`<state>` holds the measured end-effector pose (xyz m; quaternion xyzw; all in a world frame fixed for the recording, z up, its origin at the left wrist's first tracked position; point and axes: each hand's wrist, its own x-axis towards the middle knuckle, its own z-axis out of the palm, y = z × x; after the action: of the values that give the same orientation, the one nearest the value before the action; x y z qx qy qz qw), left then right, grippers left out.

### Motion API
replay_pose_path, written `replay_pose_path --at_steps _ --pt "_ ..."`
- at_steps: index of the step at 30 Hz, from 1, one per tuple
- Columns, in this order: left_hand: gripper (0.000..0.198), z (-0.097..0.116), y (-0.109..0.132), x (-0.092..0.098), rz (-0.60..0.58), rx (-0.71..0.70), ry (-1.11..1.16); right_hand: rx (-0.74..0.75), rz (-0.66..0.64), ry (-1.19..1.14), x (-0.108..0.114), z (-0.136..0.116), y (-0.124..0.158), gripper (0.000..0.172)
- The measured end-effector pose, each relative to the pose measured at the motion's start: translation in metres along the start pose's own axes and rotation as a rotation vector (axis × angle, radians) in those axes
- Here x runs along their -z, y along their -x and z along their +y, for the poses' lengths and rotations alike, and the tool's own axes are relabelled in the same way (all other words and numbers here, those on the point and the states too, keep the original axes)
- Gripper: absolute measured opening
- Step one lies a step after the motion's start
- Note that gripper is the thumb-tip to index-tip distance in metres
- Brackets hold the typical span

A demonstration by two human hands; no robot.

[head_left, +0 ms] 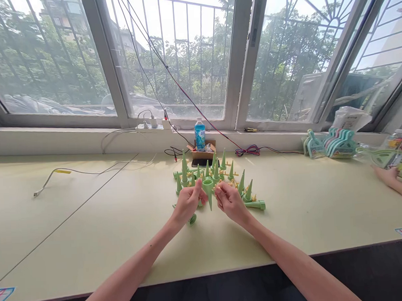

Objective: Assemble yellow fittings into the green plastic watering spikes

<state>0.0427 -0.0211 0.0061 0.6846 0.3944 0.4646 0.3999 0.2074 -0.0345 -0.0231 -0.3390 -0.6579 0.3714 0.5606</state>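
Note:
My left hand [187,204] is closed on a light green watering spike [209,196], its round open end up and its tip pointing down. Just to the right of it, the fingertips of my right hand [231,203] are pinched together; what they hold is too small to make out. Several more green spikes [242,183] stand tip up behind my hands, with small yellow valve-like pieces [235,174] among them. One spike [256,205] lies on its side right of my right hand. Below my left hand rests another green part [192,219], partly hidden.
A blue-labelled bottle [200,135] stands in a small cardboard box [213,146] behind a dark phone-like slab [201,162]. Coiled cable [250,150] and teal hanger-like items [340,142] lie farther right. Another person's hand [387,176] is at the right edge. A white cable [84,173] crosses the left tabletop [57,230].

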Motion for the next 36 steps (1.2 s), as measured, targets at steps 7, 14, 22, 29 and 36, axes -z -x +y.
replay_pose_path --at_steps 7,14,22,29,36 --pt "0.079 0.006 0.0 -0.001 -0.076 0.064 0.046 0.032 -0.026 0.072 0.0 -0.002 0.002 0.034" --pt "0.085 0.012 0.003 0.001 -0.133 0.115 0.057 0.037 -0.035 0.126 0.001 -0.001 0.003 0.033" --pt "0.085 0.012 0.002 0.004 -0.199 0.123 0.006 0.023 -0.035 0.133 0.001 -0.002 0.004 0.034" --pt "0.081 0.013 0.004 0.004 -0.206 0.17 0.019 0.033 -0.04 0.145 0.001 -0.002 0.004 0.033" --pt "0.075 0.015 0.005 0.007 -0.232 0.181 0.053 0.037 -0.036 0.149 0.002 -0.003 0.005 0.035"
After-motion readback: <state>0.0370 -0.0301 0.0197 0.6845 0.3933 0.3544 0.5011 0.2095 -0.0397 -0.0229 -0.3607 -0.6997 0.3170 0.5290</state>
